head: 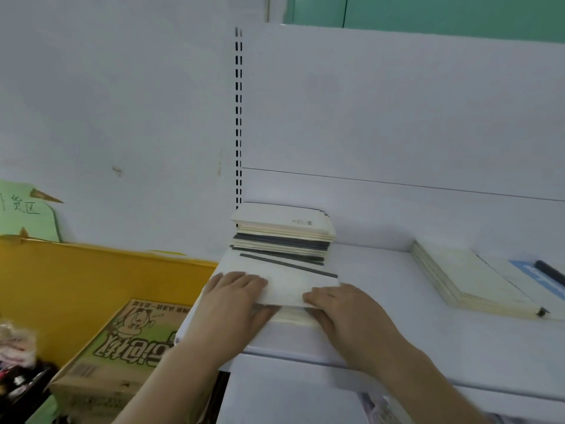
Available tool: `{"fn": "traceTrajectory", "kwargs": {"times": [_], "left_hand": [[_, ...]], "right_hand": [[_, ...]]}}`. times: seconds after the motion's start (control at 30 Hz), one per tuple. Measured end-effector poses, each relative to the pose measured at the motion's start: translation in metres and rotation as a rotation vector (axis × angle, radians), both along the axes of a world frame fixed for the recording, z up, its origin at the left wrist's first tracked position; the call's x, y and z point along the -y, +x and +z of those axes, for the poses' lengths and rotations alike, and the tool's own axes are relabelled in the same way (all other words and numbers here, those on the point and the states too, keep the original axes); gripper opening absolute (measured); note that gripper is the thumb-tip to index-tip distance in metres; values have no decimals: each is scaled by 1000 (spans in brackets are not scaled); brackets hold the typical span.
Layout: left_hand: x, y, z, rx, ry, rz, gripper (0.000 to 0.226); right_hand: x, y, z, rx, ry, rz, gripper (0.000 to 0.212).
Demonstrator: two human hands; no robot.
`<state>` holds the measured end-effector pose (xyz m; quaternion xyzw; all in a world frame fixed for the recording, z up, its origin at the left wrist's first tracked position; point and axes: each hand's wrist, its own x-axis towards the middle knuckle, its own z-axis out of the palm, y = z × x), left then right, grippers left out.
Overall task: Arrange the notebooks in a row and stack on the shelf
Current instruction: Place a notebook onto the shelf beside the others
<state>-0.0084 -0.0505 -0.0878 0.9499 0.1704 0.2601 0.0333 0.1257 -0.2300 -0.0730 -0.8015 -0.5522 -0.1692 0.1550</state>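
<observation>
I see both of the person's hands on a pale notebook (290,287) near the front left corner of the white shelf (382,316). The left hand (235,296) lies over the notebook's left end, fingers laid across the top of the cover, thumb out of sight; its grip looks closed on that end, though motion blur softens the detail. The right hand (339,307) covers the near right corner, fingers flat on top and the thumb side tucked at the front edge, so its grip is grasping the notebook too. The notebook sits on a low pile of pale books (293,316) whose edges show under it.

Just behind, against the back panel (397,117), stands a taller stack of notebooks (281,237), pale covers on top, dark ones lower, a few dark edges sliding out toward the hands. Well to the right on the same shelf lies a flat pile of cream notebooks (458,276), with a blue sheet (538,276) and a dark pen (550,272) at its far side.

Left of the shelf I see a yellow board (76,280), a cardboard box with green print (128,341) and a green paper sign (27,215) on the wall.
</observation>
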Motion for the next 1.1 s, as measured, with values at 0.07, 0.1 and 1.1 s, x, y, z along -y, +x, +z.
{"fn": "traceTrajectory", "kwargs": {"times": [0.07, 0.1, 1.1], "left_hand": [[1, -1, 6, 190, 34, 19, 58], [4, -2, 13, 319, 36, 35, 60], [15, -50, 39, 782, -1181, 8, 22]], "right_hand": [[9, -2, 16, -28, 92, -54, 42], [14, -3, 25, -16, 143, -87, 43], [0, 11, 35, -29, 13, -126, 37]]}}
